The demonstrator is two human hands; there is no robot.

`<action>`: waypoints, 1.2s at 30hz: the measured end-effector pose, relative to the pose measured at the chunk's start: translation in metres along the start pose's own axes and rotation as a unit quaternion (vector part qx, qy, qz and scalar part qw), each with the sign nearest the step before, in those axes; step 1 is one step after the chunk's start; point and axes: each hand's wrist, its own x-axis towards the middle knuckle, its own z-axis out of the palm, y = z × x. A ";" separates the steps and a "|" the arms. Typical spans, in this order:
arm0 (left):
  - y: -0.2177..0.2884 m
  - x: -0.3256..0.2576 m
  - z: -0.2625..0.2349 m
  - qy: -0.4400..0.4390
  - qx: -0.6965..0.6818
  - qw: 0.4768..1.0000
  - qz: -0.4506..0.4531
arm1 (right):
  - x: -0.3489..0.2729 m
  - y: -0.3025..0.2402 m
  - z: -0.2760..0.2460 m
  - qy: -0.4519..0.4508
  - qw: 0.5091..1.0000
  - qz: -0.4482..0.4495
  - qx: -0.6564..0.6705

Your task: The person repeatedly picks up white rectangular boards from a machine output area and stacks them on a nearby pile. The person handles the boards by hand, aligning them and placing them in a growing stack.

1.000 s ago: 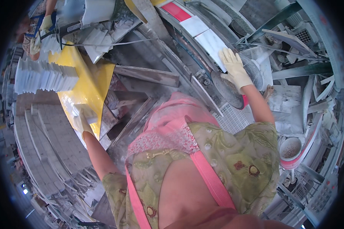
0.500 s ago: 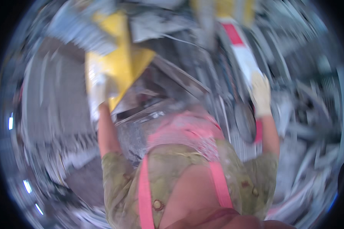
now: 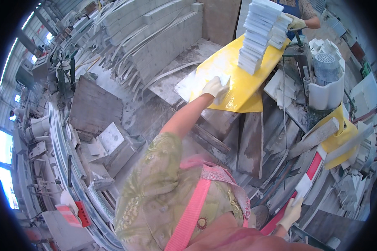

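In the head view, a white, wavy-walled upright container (image 3: 326,94) at upper right surrounds a grey cylinder with a grated top (image 3: 326,63); its inside is otherwise hidden. The cream-gloved left hand (image 3: 215,87) is on a glossy yellow sheet (image 3: 238,98), its fingers over 1 small white tile (image 3: 225,79), pale and partly covered; I cannot tell how tight that grip is. Farther along the sheet stands a tall, jagged-edged stack of white tiles (image 3: 257,35), near a co-worker's gloved hand (image 3: 296,21). The cream-gloved right hand (image 3: 291,213) is beside a narrow red belt (image 3: 314,165) bearing flat, smooth white tiles (image 3: 303,185); its grip I cannot tell.
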 end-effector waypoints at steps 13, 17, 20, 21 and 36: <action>0.012 -0.025 -0.028 -0.079 -0.019 0.996 0.047 | 0.014 -0.388 -0.012 -0.170 0.605 -0.151 0.763; 0.010 -0.029 -0.031 -0.064 -0.049 0.993 0.089 | -0.009 -0.504 0.024 -0.159 0.568 -0.135 0.796; 0.006 -0.027 -0.025 -0.054 -0.119 0.991 0.036 | -0.004 -0.554 0.071 -0.163 0.641 -0.137 0.738; 0.004 -0.025 -0.023 -0.051 -0.137 0.989 0.034 | 0.004 -0.562 0.085 -0.149 0.726 -0.162 0.652; 0.031 -0.011 -0.023 -0.095 0.040 0.994 -0.045 | 0.008 -0.527 0.037 -0.153 0.795 -0.524 0.267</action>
